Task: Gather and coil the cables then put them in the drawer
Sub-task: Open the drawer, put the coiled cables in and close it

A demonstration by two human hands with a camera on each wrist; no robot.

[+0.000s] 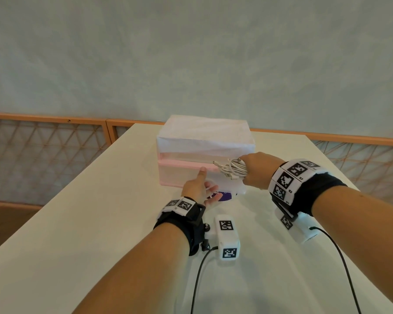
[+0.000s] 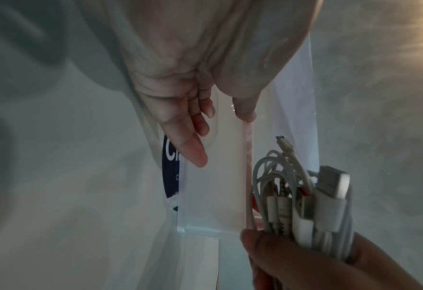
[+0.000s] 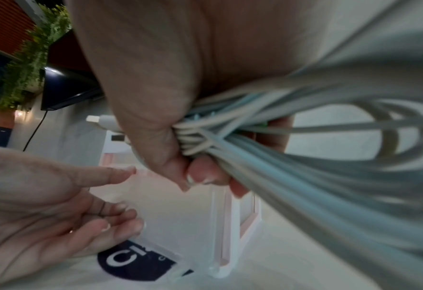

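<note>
Stowing step in hand: the right hand clenches the coiled cables at the drawer front — the left hand, fingers loose and empty, thumb at its pink lip, must likely pull it open.

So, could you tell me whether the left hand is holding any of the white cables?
No, the left hand is open with only its thumb touching the pink plastic drawer; the bundle of coiled white cables sits in the right hand.

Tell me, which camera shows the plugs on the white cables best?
The left wrist view: the cable bundle faces it, plugs sharp. The head view shows the bundle small in the right hand; the right wrist view shows blurred cords and one plug.
</note>
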